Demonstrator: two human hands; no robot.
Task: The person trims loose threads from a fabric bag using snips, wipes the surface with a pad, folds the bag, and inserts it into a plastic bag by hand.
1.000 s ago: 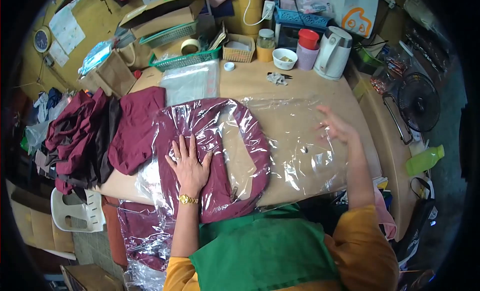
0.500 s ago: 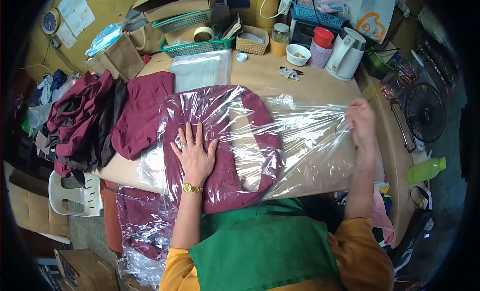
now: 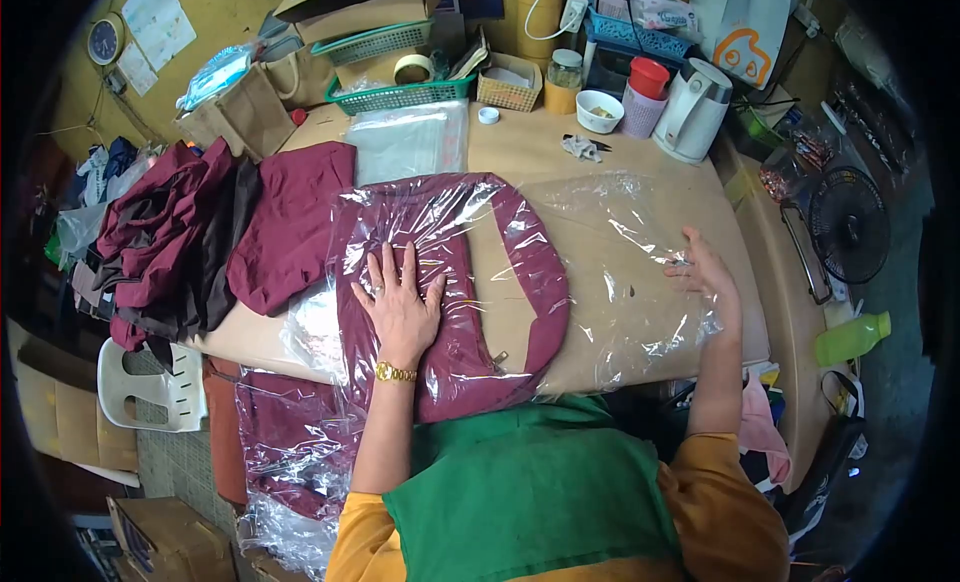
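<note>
A maroon fabric bag with a wide looped strap [image 3: 545,272] lies flat on the table inside a clear plastic bag [image 3: 620,232]. My left hand [image 3: 403,307], a gold watch at its wrist, rests flat on the wrapped maroon bag with fingers spread. At the right end of the plastic, my right hand [image 3: 705,272] has its fingers apart; it is over or against the plastic's edge, and I cannot tell which. A small zipper pull shows near the lower end of the strap.
More maroon pieces [image 3: 295,222] and a maroon and black heap [image 3: 170,242] lie to the left. Flat clear bags [image 3: 410,147], a green basket [image 3: 400,94], a white bowl [image 3: 600,112] and a kettle [image 3: 692,112] stand along the back. Plastic-wrapped maroon items [image 3: 295,452] hang below the front edge.
My right hand has let go of the gathered plastic end and spread its fingers, moving slightly down. The stretched plastic now lies looser and wider. My left hand still presses the maroon bag.
</note>
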